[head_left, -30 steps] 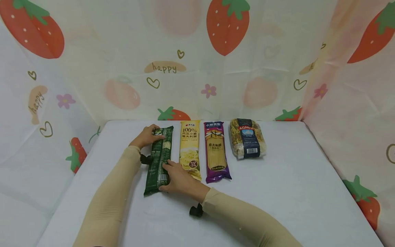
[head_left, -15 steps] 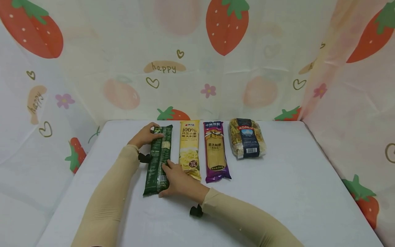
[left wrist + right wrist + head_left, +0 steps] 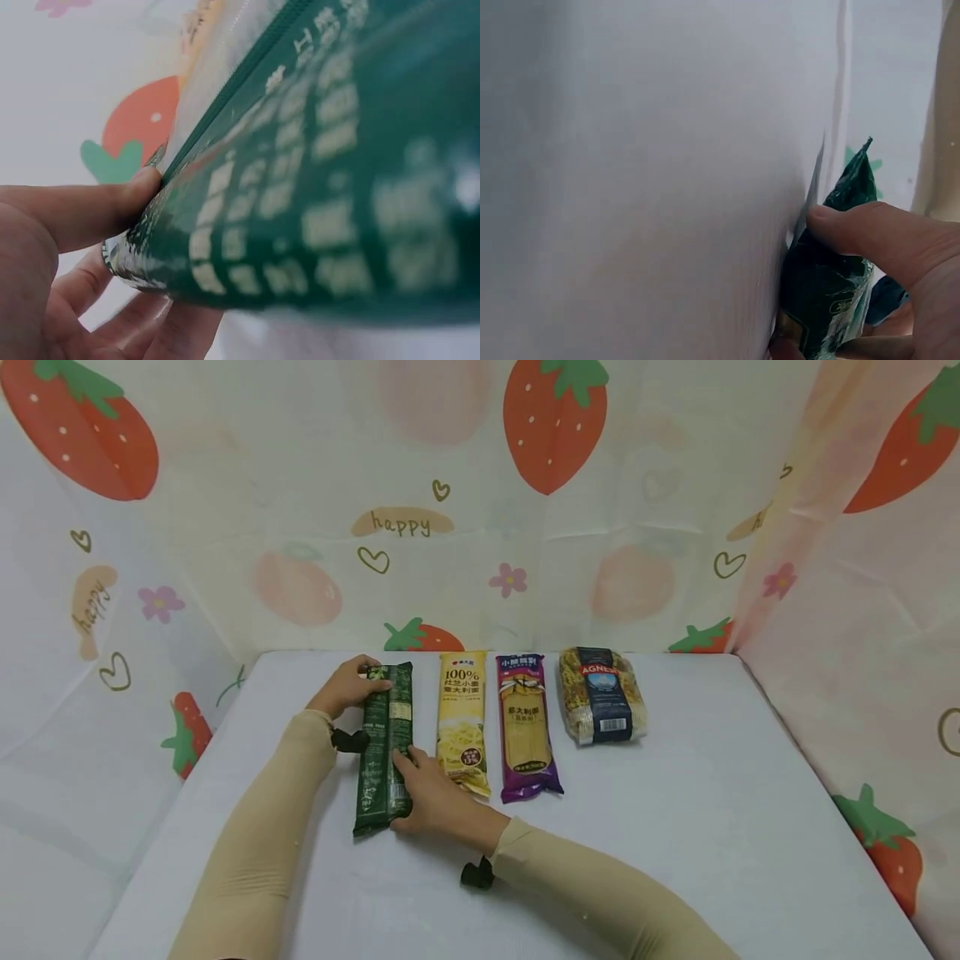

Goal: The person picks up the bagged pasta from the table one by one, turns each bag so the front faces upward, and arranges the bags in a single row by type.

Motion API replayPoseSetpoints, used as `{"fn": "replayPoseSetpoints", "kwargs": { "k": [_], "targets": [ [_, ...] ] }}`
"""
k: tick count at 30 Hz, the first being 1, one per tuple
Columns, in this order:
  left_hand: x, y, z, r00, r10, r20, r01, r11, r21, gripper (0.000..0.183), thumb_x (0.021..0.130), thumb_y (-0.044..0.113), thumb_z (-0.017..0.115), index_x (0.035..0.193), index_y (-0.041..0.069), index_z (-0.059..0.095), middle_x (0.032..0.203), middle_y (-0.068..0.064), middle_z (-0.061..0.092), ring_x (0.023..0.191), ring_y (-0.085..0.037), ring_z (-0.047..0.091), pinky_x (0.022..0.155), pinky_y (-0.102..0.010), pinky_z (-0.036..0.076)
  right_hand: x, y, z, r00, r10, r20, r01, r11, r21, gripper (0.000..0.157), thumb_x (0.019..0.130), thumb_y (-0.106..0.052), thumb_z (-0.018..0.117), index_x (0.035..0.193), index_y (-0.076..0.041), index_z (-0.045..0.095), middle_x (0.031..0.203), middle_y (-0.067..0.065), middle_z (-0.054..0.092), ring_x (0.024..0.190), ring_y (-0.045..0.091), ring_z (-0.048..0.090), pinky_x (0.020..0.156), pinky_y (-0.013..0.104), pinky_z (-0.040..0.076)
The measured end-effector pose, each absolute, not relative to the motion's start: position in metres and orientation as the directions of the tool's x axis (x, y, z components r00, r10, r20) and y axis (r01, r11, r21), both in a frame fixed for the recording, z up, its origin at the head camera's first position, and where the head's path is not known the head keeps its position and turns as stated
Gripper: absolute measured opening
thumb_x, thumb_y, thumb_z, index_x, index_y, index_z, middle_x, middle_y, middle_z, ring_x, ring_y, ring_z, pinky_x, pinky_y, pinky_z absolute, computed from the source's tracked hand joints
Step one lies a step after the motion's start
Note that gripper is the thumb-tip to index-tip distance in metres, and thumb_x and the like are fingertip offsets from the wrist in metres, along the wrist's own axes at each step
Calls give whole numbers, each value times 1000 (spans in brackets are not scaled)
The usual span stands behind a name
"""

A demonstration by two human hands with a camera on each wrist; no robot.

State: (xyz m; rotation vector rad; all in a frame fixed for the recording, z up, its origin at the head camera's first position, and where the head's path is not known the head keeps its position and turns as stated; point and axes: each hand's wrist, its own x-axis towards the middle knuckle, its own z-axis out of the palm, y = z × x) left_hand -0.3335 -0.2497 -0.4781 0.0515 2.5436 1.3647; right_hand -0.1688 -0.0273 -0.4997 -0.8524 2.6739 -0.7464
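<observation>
A long green pasta packet [image 3: 386,727] lies seam side up at the left of a row of packets in the head view. My left hand [image 3: 347,685] grips its far end; in the left wrist view the thumb [image 3: 97,214] presses on top while the fingers reach under the packet. Lower down, my right hand [image 3: 437,797] holds the packet's right edge near the close end. In the right wrist view that hand's thumb [image 3: 862,229] lies on the green wrapper [image 3: 821,289], with a fingertip showing at the lower edge.
To the right lie a yellow pasta packet [image 3: 461,722], a purple one [image 3: 525,727] and a shorter, plumper AGNESI bag [image 3: 602,696]. All rest on a white-covered table [image 3: 675,827]. Strawberry-print cloth [image 3: 465,460] encloses the back and sides.
The green packet has turned slightly, its far end shifting left and its near end a little right. My left hand has moved slightly left with it; the right hand stays nearly still.
</observation>
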Motion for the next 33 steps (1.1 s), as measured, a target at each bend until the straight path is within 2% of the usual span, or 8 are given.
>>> {"fn": "replayPoseSetpoints", "kwargs": {
  "k": [2, 6, 11, 15, 23, 26, 29, 33],
  "targets": [
    [-334, -250, -475, -966, 157, -204, -86, 549, 832, 62, 107, 22, 70, 157, -3, 43, 167, -33, 30, 117, -38, 65, 95, -45, 61, -168, -26, -498, -804, -591, -72, -455, 688, -565, 109, 88, -32, 92, 172, -10, 26, 173, 23, 27, 157, 39, 35, 119, 47, 46],
    [-333, -248, -468, -963, 165, -212, -98, 520, 848, 65, 106, 22, 71, 158, -3, 42, 166, -32, 34, 118, -36, 65, 96, -44, 61, -165, -21, -493, -805, -590, -64, -434, 659, -614, 113, 88, -29, 93, 174, -17, 20, 175, 22, 23, 158, 39, 32, 116, 49, 49],
    [-331, -242, -458, -965, 152, -214, -120, 470, 874, 66, 106, 22, 72, 158, -4, 42, 150, -31, 48, 102, -24, 68, 87, -36, 63, -163, -12, -488, -797, -604, -27, -450, 622, -641, 111, 89, -26, 91, 174, -19, 21, 176, 21, 19, 159, 39, 32, 115, 46, 50],
    [-331, -235, -453, -966, 145, -213, -131, 433, 892, 67, 106, 21, 72, 158, -5, 41, 142, -27, 53, 90, -15, 69, 79, -31, 63, -160, -4, -483, -792, -610, -28, -442, 603, -664, 106, 92, -24, 88, 174, -18, 20, 178, 19, 13, 159, 37, 33, 112, 40, 53],
    [-328, -222, -451, -969, 132, -211, -147, 381, 913, 68, 104, 18, 73, 157, -9, 40, 134, -27, 57, 91, -21, 71, 79, -34, 65, -157, 8, -480, -814, -578, -63, -383, 615, -689, 114, 88, -25, 93, 174, -18, 18, 179, 19, 4, 154, 36, 39, 112, 42, 53],
    [-328, -220, -453, -967, 140, -212, -146, 375, 916, 70, 104, 20, 74, 157, -9, 39, 137, -29, 56, 95, -24, 71, 82, -36, 65, -157, 12, -482, -824, -565, -49, -381, 616, -689, 115, 86, -25, 94, 174, -18, 20, 178, 19, 6, 154, 35, 38, 114, 42, 51],
    [-329, -218, -452, -961, 169, -217, -140, 380, 914, 70, 106, 22, 71, 160, -6, 37, 154, -31, 46, 102, -26, 69, 90, -40, 63, -156, 16, -480, -835, -550, -30, -373, 605, -703, 113, 87, -23, 94, 173, -18, 22, 178, 17, 9, 152, 34, 41, 114, 44, 51],
    [-327, -214, -445, -961, 204, -187, -99, 378, 920, 65, 107, 24, 69, 157, -4, 38, 162, -28, 38, 104, -25, 66, 98, -46, 61, -155, 23, -476, -843, -537, -1, -364, 573, -734, 110, 87, -20, 92, 173, -19, 24, 177, 14, 13, 151, 33, 41, 115, 46, 50]
  ]
}}
